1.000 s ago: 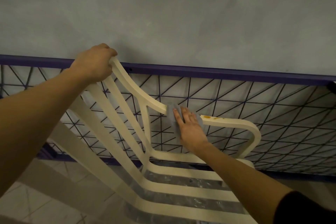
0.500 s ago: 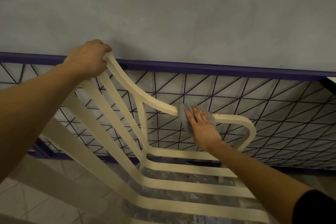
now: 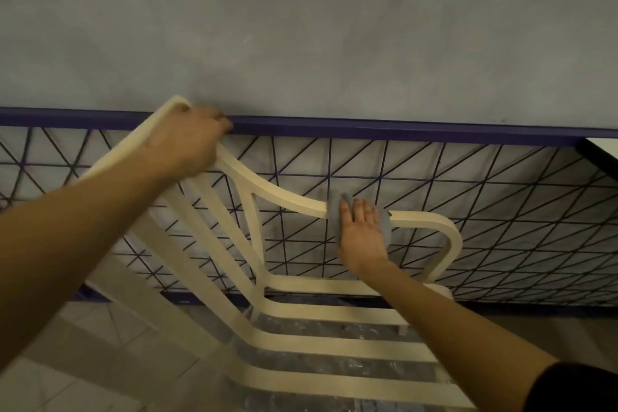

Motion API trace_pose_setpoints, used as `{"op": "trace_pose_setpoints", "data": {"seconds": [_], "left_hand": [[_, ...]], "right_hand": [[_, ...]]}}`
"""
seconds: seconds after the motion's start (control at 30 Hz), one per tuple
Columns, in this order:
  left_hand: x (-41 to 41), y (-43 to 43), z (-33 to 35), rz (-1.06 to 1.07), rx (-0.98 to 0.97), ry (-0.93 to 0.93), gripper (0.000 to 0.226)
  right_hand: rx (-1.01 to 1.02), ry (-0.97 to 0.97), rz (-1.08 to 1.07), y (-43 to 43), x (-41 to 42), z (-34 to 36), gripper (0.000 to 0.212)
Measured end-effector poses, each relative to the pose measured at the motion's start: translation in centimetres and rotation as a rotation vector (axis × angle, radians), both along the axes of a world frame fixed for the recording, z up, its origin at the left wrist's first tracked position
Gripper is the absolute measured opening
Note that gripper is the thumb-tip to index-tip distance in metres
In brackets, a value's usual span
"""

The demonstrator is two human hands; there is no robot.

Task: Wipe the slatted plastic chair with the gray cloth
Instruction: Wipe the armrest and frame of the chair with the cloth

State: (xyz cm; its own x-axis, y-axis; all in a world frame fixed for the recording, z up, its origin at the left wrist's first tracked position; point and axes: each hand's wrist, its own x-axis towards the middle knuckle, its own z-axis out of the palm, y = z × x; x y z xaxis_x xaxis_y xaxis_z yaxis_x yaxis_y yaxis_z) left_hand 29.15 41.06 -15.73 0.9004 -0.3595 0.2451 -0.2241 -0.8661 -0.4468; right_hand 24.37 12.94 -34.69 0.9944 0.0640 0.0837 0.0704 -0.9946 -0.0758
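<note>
Gray cloth (image 3: 384, 226) | right hand (image 3: 363, 237) presses it farther along chair (image 3: 287, 199) armrest

A big gray wall (image 3: 301, 27) fills the top half. It looks smooth, with a few faint smudges. Below it a long purple bar (image 3: 401, 130) runs from side to side. Under the bar is a wire fence (image 3: 501, 197) made of thin dark lines that cross and make lots of triangles. The floor (image 3: 40, 391) has pale tiles. The light is dim and a bit yellow.
</note>
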Motion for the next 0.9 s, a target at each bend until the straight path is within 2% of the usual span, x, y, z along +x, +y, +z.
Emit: {"op": "trace_pose_setpoints", "data": {"seconds": [0.17,0.27,0.37,0.43,0.57,0.73,0.9], "left_hand": [[-1.3,-8.8,-8.5,-0.079,-0.277,0.271,0.056],[-1.3,-11.6,-12.1,-0.096,-0.439,0.371,0.061],[-1.2,-12.9,-14.7,-0.112,-0.599,0.33,0.063],[-1.0,-13.0,-16.0,-0.135,-0.646,0.263,0.063],[-1.2,-13.0,-18.3,-0.163,-0.537,0.226,0.073],[-2.1,-13.7,-19.3,-0.114,-0.352,0.154,0.082],[-2.2,-14.4,-19.3,-0.083,-0.312,0.143,0.08]], "right_hand": [[0.089,0.053,-0.029,4.7,2.1,0.3,0.091],[0.28,-0.017,0.031,6.3,2.6,0.1,0.09],[0.443,-0.152,0.173,5.0,2.4,-0.5,0.082],[0.449,-0.16,0.307,2.5,1.9,-1.0,0.079],[0.301,-0.195,0.431,-2.4,1.4,-1.9,0.075],[0.211,-0.198,0.39,-6.3,0.3,-2.1,0.077],[0.17,-0.211,0.338,-9.0,-0.6,-1.7,0.077]]}}
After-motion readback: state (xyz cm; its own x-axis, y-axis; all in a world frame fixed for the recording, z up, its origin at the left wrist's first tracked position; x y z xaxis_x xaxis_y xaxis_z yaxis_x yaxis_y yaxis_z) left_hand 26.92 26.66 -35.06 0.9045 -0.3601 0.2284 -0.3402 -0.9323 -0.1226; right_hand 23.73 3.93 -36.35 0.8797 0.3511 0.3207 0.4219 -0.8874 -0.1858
